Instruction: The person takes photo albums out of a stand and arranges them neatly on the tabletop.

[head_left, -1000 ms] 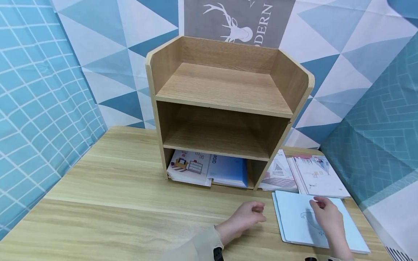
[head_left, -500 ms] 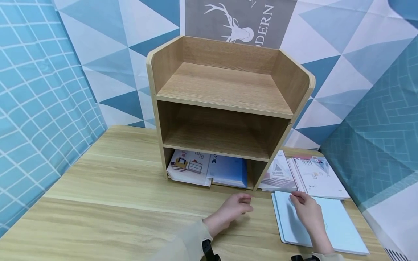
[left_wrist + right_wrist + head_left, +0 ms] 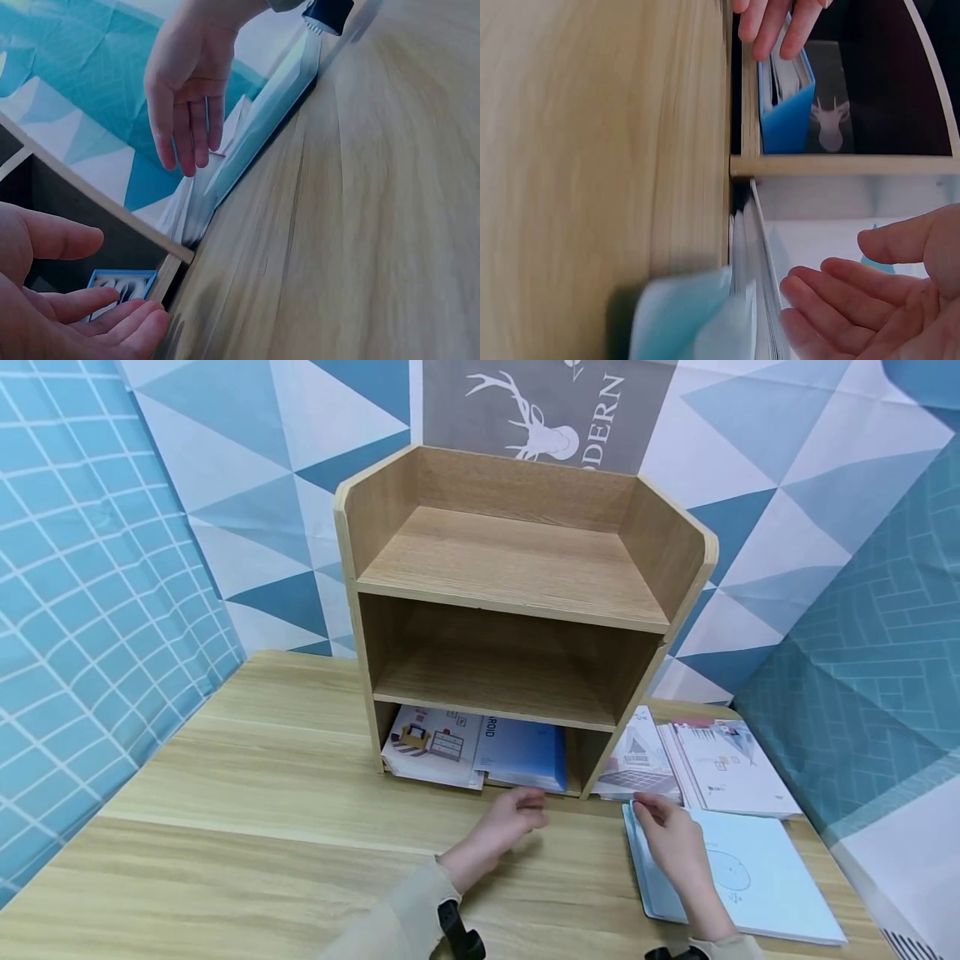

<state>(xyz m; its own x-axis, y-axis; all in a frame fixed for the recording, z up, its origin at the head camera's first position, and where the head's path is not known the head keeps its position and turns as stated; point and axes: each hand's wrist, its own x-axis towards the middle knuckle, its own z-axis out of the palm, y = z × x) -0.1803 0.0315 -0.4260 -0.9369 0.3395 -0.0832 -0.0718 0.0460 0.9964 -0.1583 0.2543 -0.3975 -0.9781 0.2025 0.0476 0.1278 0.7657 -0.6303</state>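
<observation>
- Fingers (image 3: 840, 307) of the right hand (image 3: 677, 852) are loosely extended, with the thumb apart from them, and they hold nothing.
- This hand is above the pale blue booklets (image 3: 787, 868), its fingertips near their far left corner in the head view.
- The pale blue booklets lie flat on the table (image 3: 247, 860), one on another, to the right and in front of the wooden shelf (image 3: 517, 602); the upper cover bears a thin line drawing.
- The left hand (image 3: 498, 831) is also unfolded, its thumb away from the other fingers, and it grips nothing. It is over the table, just before the lowest compartment.
- Inside this compartment, a blue book (image 3: 525, 752) lies to the right of a white illustrated book (image 3: 438, 743).
- Beside the shelf, on its right, are two groups of books: one with a building picture (image 3: 641, 760), and a white stack (image 3: 738, 768).
- Each wrist wears a black strap (image 3: 459, 933).
</observation>
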